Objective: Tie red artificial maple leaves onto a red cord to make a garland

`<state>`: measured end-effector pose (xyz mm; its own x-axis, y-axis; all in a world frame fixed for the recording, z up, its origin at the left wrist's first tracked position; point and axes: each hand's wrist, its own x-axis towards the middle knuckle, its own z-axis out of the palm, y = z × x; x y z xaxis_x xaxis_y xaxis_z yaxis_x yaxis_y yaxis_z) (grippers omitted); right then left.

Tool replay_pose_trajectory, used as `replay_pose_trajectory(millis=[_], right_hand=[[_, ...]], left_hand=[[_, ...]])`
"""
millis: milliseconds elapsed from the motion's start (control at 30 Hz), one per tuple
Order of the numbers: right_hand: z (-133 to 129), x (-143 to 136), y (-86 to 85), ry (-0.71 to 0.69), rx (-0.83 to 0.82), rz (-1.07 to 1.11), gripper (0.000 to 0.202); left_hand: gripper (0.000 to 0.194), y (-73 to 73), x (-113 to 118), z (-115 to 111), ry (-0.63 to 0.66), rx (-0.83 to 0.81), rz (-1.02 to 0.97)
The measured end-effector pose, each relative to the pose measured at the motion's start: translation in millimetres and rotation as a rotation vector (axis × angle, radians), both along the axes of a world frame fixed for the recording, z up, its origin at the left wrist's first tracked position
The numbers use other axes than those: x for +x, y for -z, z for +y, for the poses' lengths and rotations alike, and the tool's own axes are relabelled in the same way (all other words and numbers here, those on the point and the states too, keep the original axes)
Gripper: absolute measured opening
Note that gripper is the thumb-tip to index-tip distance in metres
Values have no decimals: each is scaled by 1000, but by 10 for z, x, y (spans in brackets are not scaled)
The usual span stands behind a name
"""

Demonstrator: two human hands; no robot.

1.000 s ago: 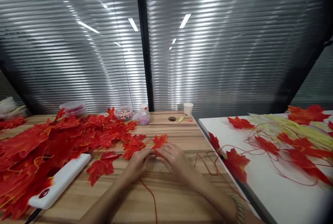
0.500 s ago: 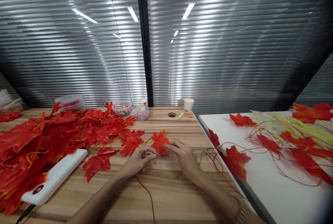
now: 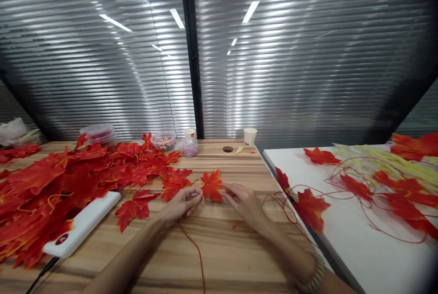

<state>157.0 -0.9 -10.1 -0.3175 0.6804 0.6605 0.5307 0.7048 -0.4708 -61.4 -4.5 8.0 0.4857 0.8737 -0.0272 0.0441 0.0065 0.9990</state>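
My left hand [image 3: 181,203] is closed in a pinch beside an orange-red artificial maple leaf [image 3: 212,185]. A thin red cord [image 3: 195,245] runs down from under this hand toward the near edge of the table. My right hand [image 3: 244,200] has its thumb and fingertips together at the leaf's right tip; what lies between them is too small to make out. The leaf lies flat between both hands, its stem [image 3: 194,182] pointing left. A short bit of red cord [image 3: 236,224] shows below my right hand.
Many red leaves [image 3: 78,171] cover the table's left side, around a white power strip [image 3: 84,223]. Behind stand tubs of beads [image 3: 164,141] and paper cups [image 3: 250,136]. To the right, a white table [image 3: 356,234] holds leaves and tangled red cord [image 3: 372,225].
My right fingertips have shifted slightly right, off the leaf's face to its tip. My left hand has moved up a little. The whole view has shifted slightly.
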Motion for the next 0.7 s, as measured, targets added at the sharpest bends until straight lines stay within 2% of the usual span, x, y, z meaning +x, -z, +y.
replay_pose_trajectory(millis=[100, 333, 700], right_hand=[[-3, -11, 8, 7, -14, 20, 18], [7, 1, -13, 55, -57, 59, 17], [-1, -15, 15, 47, -61, 41, 19]], left_hand=[[27, -19, 7, -13, 2, -45, -15], [31, -34, 40, -18, -86, -47, -1], [33, -49, 70, -4, -300, -1, -22]])
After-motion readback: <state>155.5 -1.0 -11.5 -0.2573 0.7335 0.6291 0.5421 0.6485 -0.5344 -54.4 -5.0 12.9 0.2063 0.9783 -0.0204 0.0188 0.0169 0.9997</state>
